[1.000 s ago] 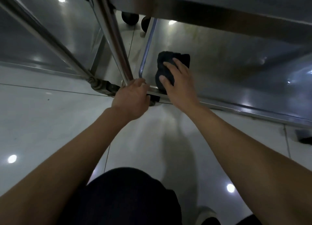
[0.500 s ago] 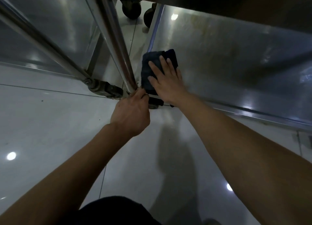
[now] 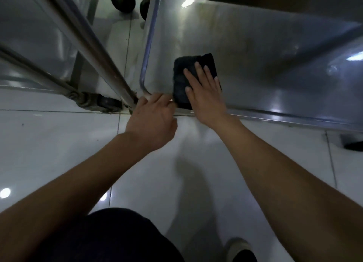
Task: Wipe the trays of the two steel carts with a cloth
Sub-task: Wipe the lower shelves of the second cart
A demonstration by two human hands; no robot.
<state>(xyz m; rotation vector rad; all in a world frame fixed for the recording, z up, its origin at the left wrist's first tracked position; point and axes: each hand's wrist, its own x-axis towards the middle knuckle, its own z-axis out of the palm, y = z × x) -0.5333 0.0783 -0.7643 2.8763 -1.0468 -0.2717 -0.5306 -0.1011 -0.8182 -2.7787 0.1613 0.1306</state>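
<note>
The right hand [image 3: 206, 96] presses a folded dark cloth [image 3: 183, 81] flat under straight, spread fingers [image 3: 198, 71] on the bottom tray [image 3: 275, 65] of the steel cart, near its front-left corner. The left hand [image 3: 152, 122] curls its fingers around the base of the cart's post [image 3: 110, 73] just beside the cloth, steadying it. Wiping of this tray seems underway; the next stroke likely calls for sweeping away from the fingertips across the unwiped steel.

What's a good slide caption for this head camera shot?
Right hand presses a dark cloth flat on a steel cart's bottom tray while the left hand grips its corner.
</note>
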